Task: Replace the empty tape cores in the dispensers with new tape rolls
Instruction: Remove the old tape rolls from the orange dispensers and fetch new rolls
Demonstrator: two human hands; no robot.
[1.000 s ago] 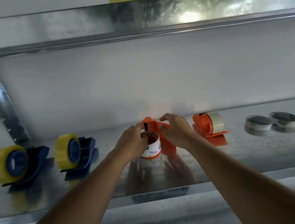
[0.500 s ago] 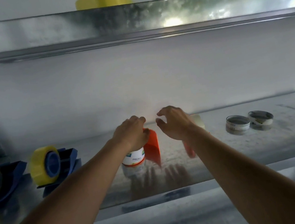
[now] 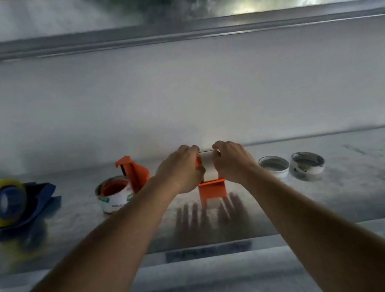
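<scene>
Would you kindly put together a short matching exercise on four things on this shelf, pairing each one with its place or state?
Things:
1. blue dispenser
2. left orange dispenser
3. right orange dispenser
4. two low pale rings

Places or states:
A. lying flat, side by side, to the right of both hands
B. gripped from each side by the left hand and the right hand
C. carries a yellow roll, far left
D. stands untouched with a white printed roll at its front

Pairs: 1-C, 2-D, 3-B, 4-A
</scene>
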